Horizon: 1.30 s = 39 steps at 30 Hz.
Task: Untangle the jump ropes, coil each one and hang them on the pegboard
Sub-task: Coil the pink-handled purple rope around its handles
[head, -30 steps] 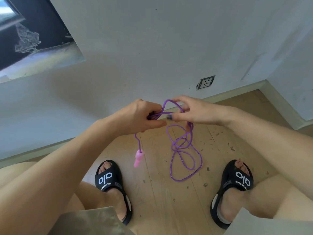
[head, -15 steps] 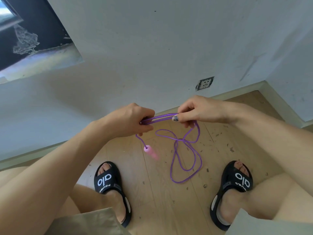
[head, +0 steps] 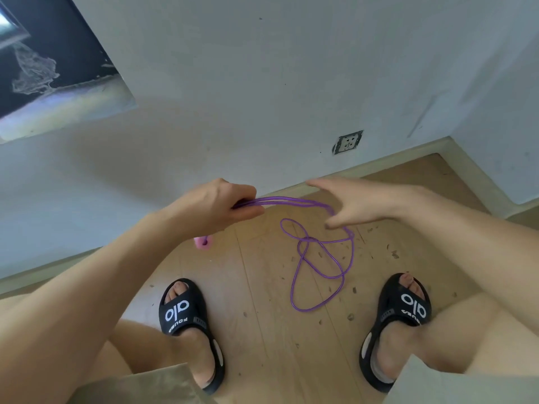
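Left hand (head: pixel 224 204) grips rope (head: pixel 320 258) strands; right hand (head: pixel 358 204) spreads open beside them, loops dangling between both sandals (head: pixel 189 325), near the wall (head: pixel 262 97).

Soft, even daylight fills the room; a broad faint shadow lies across the wall (head: pixel 122 182). Wide-angle bending warps the edges, and the right hand (head: pixel 354 204) is motion-blurred.

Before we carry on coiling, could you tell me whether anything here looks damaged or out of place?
The wall socket sits crooked with a ragged edge, and debris flecks litter the wooden floor around the purple jump rope.
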Tool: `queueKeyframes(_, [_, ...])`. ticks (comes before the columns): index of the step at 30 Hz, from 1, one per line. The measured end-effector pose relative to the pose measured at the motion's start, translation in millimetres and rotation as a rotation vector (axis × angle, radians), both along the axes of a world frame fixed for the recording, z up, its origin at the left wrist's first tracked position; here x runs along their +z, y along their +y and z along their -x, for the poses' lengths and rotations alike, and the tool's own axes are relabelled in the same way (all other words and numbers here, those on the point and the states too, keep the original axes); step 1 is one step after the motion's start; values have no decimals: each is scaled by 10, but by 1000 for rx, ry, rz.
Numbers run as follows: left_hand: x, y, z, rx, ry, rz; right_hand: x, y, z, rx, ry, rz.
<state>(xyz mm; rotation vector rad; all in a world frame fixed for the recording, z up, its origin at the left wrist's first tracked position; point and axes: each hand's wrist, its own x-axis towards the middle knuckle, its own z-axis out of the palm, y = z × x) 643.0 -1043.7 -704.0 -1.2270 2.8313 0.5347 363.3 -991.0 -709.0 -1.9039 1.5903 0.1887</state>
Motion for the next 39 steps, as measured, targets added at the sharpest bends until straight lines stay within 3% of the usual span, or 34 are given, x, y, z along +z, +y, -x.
queueKeyframes(3, [19,73,136,-51,161,-51,-9,92,-453,-110,-563,27])
queueKeyframes(5, [49,93,160,-57,229,-95,27,104,-610,-202,-764,-45])
queueKeyframes(10, [94,79,144,-35,244,-176,106,81,-524,-191,-758,-76])
queueKeyframes(15, [-15,58,89,-132,-70,-95,240,-18,-283,-188,-642,-18])
queueKeyframes(17, [-22,51,70,-119,-102,-135,290,-52,-167,-179,-597,-7])
queueKeyframes(22, [24,-43,28,-43,34,-78,332,-143,136,-186,-487,27])
queueKeyframes(27, [7,-57,-17,1,51,-230,349,-175,283,-197,-444,71])
queueKeyframes(30, [-36,6,-26,31,70,-359,395,-180,326,-337,-583,93])
queueKeyframes(34, [-233,52,24,132,91,-252,501,-109,126,-389,-844,-90])
queueKeyframes(39, [-357,126,222,182,323,-341,556,-51,-106,-291,-851,-161])
